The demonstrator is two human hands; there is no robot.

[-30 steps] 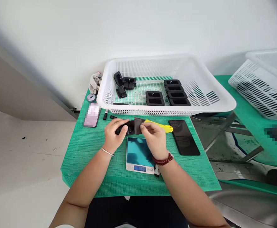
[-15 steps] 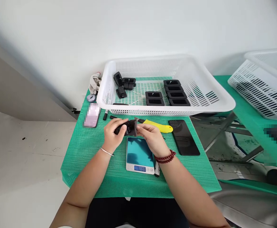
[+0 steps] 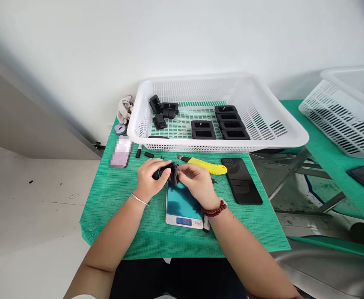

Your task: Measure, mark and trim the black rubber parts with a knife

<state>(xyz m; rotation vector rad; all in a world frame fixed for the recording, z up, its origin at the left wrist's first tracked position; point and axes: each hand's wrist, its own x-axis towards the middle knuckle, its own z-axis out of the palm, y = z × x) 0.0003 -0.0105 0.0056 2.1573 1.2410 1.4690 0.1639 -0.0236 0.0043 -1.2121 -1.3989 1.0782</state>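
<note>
Both hands meet over the far edge of a small digital scale (image 3: 183, 205) on the green mat. My left hand (image 3: 149, 178) and my right hand (image 3: 197, 182) are both closed round one small black plastic part (image 3: 169, 171), held just above the scale's teal plate. Fingers cover much of the part. Just behind the hands lies a yellow utility knife (image 3: 205, 165) with its blade pointing left.
A white mesh basket (image 3: 144, 120) at the back holds several black plastic parts (image 3: 228, 122), some in a neat row. A dark phone (image 3: 241, 180) lies right of the scale, a blurred phone (image 3: 120, 151) at the left. A second basket (image 3: 340, 112) stands far right.
Both hands drew closer together and lowered slightly with the black part toward the scale. The part now looks more bunched between the fingers, and the knife shows fully behind them.
</note>
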